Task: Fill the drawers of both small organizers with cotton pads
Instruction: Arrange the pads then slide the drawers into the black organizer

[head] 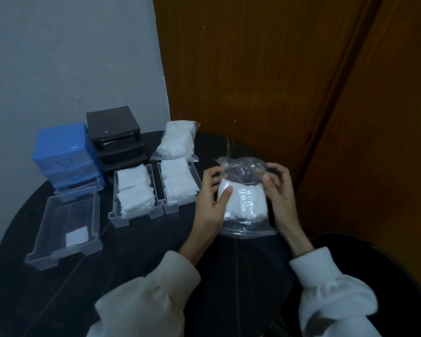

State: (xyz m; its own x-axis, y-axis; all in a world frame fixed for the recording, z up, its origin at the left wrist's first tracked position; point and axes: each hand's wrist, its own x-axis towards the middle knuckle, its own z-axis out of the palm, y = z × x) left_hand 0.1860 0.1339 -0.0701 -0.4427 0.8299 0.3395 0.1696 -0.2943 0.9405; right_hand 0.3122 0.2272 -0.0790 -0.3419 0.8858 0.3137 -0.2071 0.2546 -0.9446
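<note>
I hold a clear plastic bag (246,198) of white cotton pads above the table's right side. My left hand (210,203) grips its left edge with the thumb on the pads. My right hand (280,193) pinches its upper right edge. Two clear drawers, the left one (134,215) and the right one (195,181), lie side by side full of cotton pads. A third clear drawer (58,242) at the left holds one pad (76,238). At the back left stand the blue organizer (63,154) and the black organizer (114,132).
A second sealed bag of cotton pads (178,139) lies behind the filled drawers. The round black table (136,259) stands in a corner, with a grey wall at the left and a brown wooden door close behind at the right.
</note>
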